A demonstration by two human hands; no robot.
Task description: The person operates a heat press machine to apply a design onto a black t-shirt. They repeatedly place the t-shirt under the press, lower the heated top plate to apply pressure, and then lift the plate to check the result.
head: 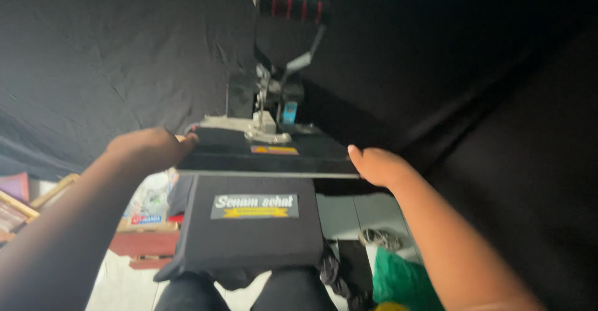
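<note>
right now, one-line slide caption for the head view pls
Left hand and right hand at either side of a heat press, black printed fabric draped over its lower plate.

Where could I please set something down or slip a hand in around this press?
Bare room: pale floor beside the red shelf, and the tiles right of the lower pad. Crowded: both hands, left and right, flank the top plate.

Both hands (146, 149) (380, 164) grip the heat press (268, 152) sides
</note>
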